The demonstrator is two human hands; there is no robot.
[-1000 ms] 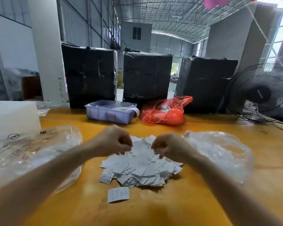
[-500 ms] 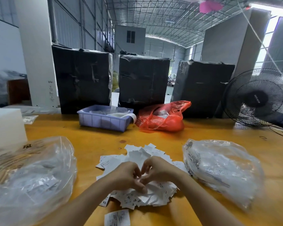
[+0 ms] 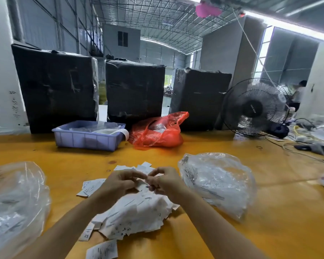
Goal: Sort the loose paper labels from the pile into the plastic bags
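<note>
While both hands meet over the pile: they seem to separate one label before they choose its bag.
Left hand point(image 3: 120, 182): fingers curled inward above the pile of labels point(image 3: 137, 212); whether it pinches a label, I cannot tell.
Right hand point(image 3: 163, 180): fingertips pinched together, it seems on a small label.
Pile: in the middle of the yellow table point(image 3: 269, 230), so both sides are near.
Left plastic bag point(image 3: 13, 202): lies left of the pile.
Right plastic bag point(image 3: 217, 182): lies just right of the pile; both bags already hold labels.
</note>
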